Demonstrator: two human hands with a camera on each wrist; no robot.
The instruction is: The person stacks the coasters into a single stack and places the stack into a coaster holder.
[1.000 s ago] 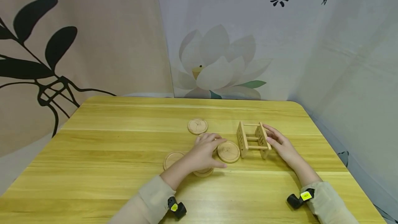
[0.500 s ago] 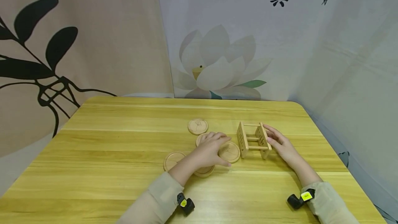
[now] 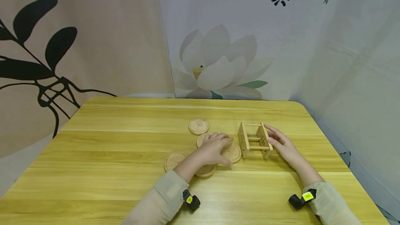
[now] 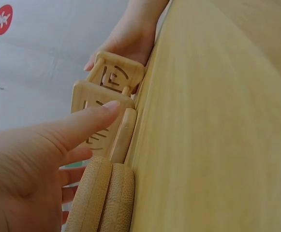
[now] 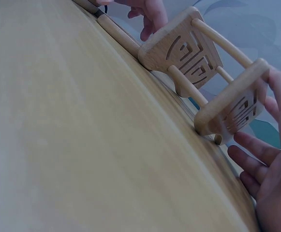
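Round wooden coasters with engraved drawings lie on the table. My left hand (image 3: pixel 212 150) hovers over them, thumb and fingers spread, with one coaster (image 3: pixel 232 152) partly under its fingers. In the left wrist view, two thick coaster edges (image 4: pixel 118 198) lie one against the other beside the fingers, and the thumb stands apart from them. A small wooden coaster rack (image 3: pixel 254 148), two cut-out end panels joined by dowels, stands just right of the coasters. My right hand (image 3: pixel 282 148) rests thumb and fingertips against its outer right panel. Whether every fingertip touches is unclear.
One coaster (image 3: pixel 198 127) lies farther back, another (image 3: pixel 173 161) left of my left wrist, and one (image 3: pixel 206 172) below the left hand. The wooden table (image 3: pixel 93 155) ends at a printed fabric backdrop (image 3: pixel 225 61). Each wrist wears a small black camera (image 3: pixel 191 200).
My left hand has shifted slightly to the right over the coasters, uncovering more of the one behind it. The right hand and the rack stay where they were.
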